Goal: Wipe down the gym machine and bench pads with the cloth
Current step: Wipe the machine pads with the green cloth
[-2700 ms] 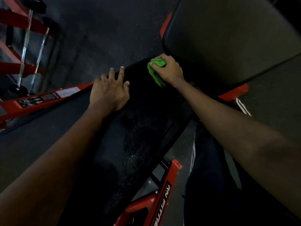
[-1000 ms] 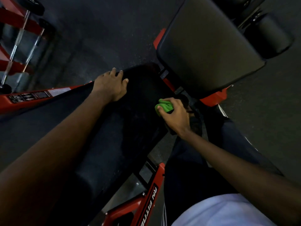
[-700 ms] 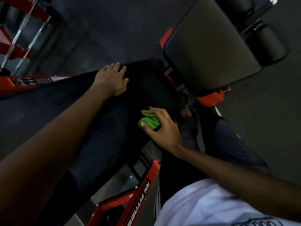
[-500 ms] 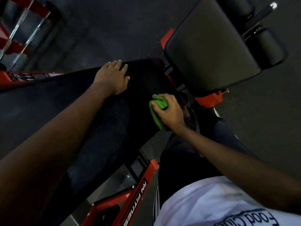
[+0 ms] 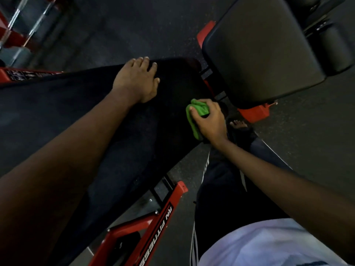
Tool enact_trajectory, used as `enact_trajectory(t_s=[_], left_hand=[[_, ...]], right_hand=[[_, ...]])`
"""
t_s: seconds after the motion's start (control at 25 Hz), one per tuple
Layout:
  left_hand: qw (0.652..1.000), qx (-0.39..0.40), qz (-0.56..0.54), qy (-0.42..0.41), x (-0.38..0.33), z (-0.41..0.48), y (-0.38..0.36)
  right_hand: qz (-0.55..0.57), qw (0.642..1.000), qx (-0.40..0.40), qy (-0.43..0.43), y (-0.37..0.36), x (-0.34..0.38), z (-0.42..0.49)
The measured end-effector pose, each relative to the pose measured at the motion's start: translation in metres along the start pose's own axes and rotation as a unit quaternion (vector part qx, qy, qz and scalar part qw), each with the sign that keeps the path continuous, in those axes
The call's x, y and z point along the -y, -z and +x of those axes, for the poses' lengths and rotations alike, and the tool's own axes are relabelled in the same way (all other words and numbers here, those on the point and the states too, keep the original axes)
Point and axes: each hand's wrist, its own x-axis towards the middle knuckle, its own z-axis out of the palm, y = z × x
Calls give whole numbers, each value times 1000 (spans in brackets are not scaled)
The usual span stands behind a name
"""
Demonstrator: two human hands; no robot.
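Long bench pad (image 5: 115,121): black, runs diagonally from near left to the far middle. Dim light, dark surface; I cannot tell wet from dry on it. Risk, as I judge it: patches get missed because nothing shows which parts are done, and the stretch under the bracing arm goes unwiped unless that arm lifts.

Square pad (image 5: 259,50): far right, tilted, apart from the long pad with a gap and bracket between. Not being touched. Risk: cloth snags or bunches in that gap if the stroke runs past the long pad's end.

Red frame (image 5: 159,223): near middle, below the long pad's near edge. A stroke running off that edge could take the knuckles onto the metal below.

Left arm: stretched across the long pad from near left. Left hand (image 5: 137,81) palm down near the far edge, fingers fairly straight and together, holding nothing, apparently bracing.

Right arm: reaches in from near right, wrist bent inward. Right hand (image 5: 211,120) sits at the long pad's right edge, just beside the gap, fingers and thumb curled round the cloth.

Cloth (image 5: 197,112): bright green, wadded in the right hand, a tail draped down over the pad's edge. Wadded like this, little fabric meets the pad, so it would wipe only a narrow strip. The loose tail could catch on the bracket.
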Motion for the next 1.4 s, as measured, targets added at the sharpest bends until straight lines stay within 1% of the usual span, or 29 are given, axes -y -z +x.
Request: enact_trajectory(t_s=[0.12,0.24,0.36,0.44,0.52,0.6,0.64,0.72,0.8,0.84,0.88,0.92,1.04,1.16,1.24,1.28,1.4], left_hand=[[1000,-6,6,9,1,1,-5],[1000,-9,10,10,0,3,-9],[1000,-13,13,16,-2,1,-6],[1000,-8,10,18,-1,-1,-4],[1000,-6,7,20,-3,-3,-2],[1000,-6,9,21,-4,-2,-1],[1000,-4,6,22,-4,-2,0],[1000,1,-2,25,-5,-1,2],[1000,5,-5,27,-5,-2,2],[1000,4,-7,27,-5,-2,2],[1000,5,-12,27,-6,-3,3],[1000,6,-19,24,-6,-3,5],[999,6,-26,18,-5,-15,12],[999,-11,-18,43,-4,-48,14],[997,-19,-16,75,-4,-69,14],[995,-23,-19,90,-3,-77,14],[993,-29,-19,110,-4,-83,13]], right_hand=[[-29,995,-28,-96,-7,-37,50],[-25,983,-49,-174,-9,-65,86],[-27,974,-38,-222,-3,-78,104],[-26,972,-20,-231,1,-80,108],[-35,975,0,-220,6,-73,101],[-37,981,5,-190,10,-56,78],[-29,986,13,-163,12,-44,61],[-3,995,51,-83,13,-17,19],[25,996,87,-8,12,3,-12],[31,996,88,17,10,5,-15],[29,996,75,27,9,3,-8],[24,998,56,16,9,-2,4],[-1,998,13,-62,9,-21,45],[-13,996,2,-87,5,-19,44],[0,997,16,-69,8,1,19],[15,998,34,-45,9,13,1],[50,993,91,59,12,41,-61]])
